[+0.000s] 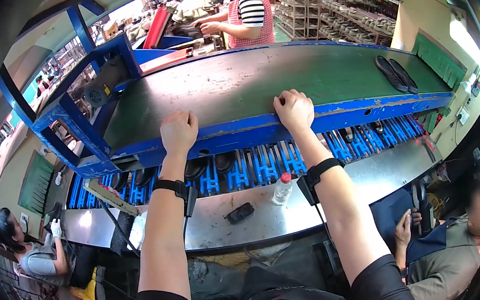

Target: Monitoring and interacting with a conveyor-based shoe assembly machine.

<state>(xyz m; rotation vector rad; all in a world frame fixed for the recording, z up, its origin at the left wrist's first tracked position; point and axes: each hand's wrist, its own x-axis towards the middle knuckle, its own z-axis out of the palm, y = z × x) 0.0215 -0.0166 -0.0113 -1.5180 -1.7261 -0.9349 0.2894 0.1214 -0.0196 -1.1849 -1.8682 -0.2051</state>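
Note:
Both my arms reach forward over a green conveyor belt point(233, 85) with a blue metal frame. My left hand point(180, 132) is curled into a fist at the belt's near edge, with nothing visible in it. Level with it, farther right, my right hand point(294, 110) rests in a similar loose fist, also with nothing showing in it. At the belt's right end lies a pair of black shoe soles point(397, 74), apart from both hands. Below the belt's near side, partly behind my forearms, runs a row of blue racks point(265, 162) with dark shoe parts point(225, 162) among them.
A clear bottle with a red cap point(282, 191) and a black block point(239, 213) stand on the metal ledge point(219, 229). Co-workers sit at the lower left point(41, 249) and lower right point(458, 249); another person point(248, 13) stands beyond the belt. A blue motor frame point(75, 130) rises left.

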